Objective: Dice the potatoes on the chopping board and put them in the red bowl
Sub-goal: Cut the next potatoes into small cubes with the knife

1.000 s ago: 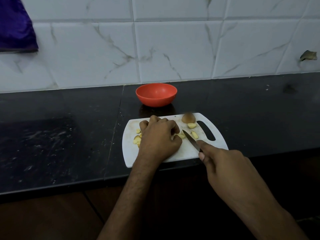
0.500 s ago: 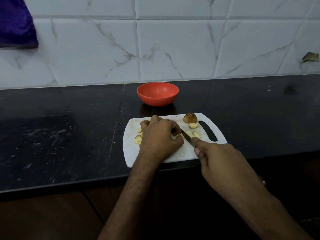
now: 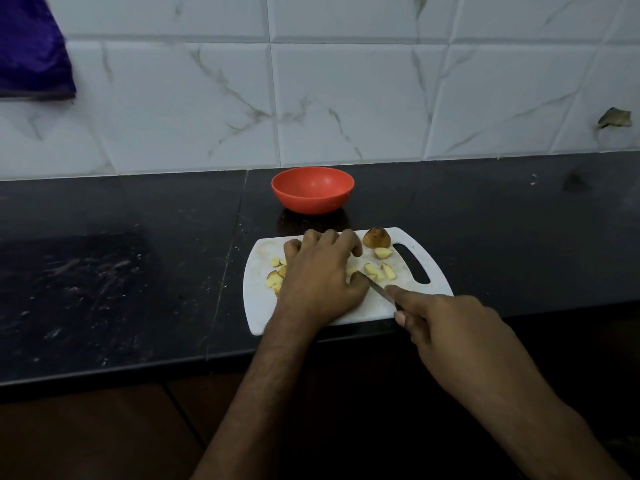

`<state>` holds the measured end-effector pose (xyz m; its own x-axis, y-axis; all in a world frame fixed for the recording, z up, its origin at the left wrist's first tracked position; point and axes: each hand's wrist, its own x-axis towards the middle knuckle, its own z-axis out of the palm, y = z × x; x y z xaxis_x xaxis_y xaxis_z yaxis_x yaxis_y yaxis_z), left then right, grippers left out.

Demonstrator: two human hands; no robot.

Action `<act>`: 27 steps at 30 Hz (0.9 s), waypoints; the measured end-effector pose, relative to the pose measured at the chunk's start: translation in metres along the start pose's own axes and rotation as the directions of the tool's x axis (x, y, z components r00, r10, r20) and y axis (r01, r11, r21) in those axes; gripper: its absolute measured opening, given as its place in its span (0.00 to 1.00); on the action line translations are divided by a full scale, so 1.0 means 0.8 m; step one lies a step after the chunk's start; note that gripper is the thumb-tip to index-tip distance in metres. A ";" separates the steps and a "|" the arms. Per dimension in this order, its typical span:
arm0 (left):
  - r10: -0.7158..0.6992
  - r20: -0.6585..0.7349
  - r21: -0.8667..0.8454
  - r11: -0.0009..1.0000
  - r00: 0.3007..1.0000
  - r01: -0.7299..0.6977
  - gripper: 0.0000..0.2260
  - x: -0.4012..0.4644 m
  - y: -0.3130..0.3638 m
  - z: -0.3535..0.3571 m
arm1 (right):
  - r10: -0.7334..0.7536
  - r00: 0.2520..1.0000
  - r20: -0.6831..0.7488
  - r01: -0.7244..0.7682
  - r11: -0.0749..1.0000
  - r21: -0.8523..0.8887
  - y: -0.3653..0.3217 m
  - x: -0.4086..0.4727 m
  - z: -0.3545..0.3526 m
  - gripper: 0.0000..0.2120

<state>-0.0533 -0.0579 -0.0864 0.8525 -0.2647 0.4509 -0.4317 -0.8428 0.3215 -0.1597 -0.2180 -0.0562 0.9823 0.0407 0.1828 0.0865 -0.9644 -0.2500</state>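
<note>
Several pale diced pieces (image 3: 275, 277) at left end of white plastic chopping board (image 3: 259, 306), cut faces matte, angular. Left hand (image 3: 320, 278) mid-board, fingers curled down over potato piece, piece itself hidden. Red bowl (image 3: 312, 189) just beyond board's far edge, glossy, round, empty. Knife (image 3: 379, 289), thin steel blade, points diagonally toward left thumb, tip touching it. More chunks (image 3: 379, 270) beyond blade; brown-skinned potato half (image 3: 376, 237) at far edge. Right hand (image 3: 450, 327) wraps handle, forefinger along spine.

Place: home kitchen, I reckon.
Counter: black polished stone worktop (image 3: 138, 271), w/ joint lines.
Wall: white marble-look tiles (image 3: 346, 105) as backsplash.
Prep gear: white chopping board (image 3: 258, 306), cut potato bits (image 3: 375, 270), red bowl (image 3: 312, 190).
</note>
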 end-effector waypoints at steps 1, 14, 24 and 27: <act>0.052 0.005 -0.012 0.999 0.999 -0.052 0.14 -0.001 0.001 -0.002 | 0.001 1.000 -0.004 -0.001 1.000 -0.019 0.000 0.000 0.000 0.20; 0.092 0.075 0.012 0.996 0.993 -0.093 0.07 0.000 0.004 -0.003 | -0.080 0.995 0.052 0.083 0.995 -0.054 0.010 0.008 -0.004 0.22; -0.159 -0.088 0.221 0.960 0.983 0.175 0.09 0.006 0.004 0.004 | -0.021 0.999 -0.031 0.020 0.998 -0.061 0.018 0.005 -0.009 0.22; -0.121 -0.071 0.226 0.965 0.990 0.134 0.12 0.005 0.007 0.003 | -0.004 1.000 -0.026 0.003 0.998 -0.056 0.019 0.007 -0.011 0.22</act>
<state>-0.0513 -0.0650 -0.0849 0.8753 -0.1270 0.4666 -0.2356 -0.9546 0.1822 -0.1545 -0.2344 -0.0509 0.9773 0.0380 0.2086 0.0797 -0.9774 -0.1955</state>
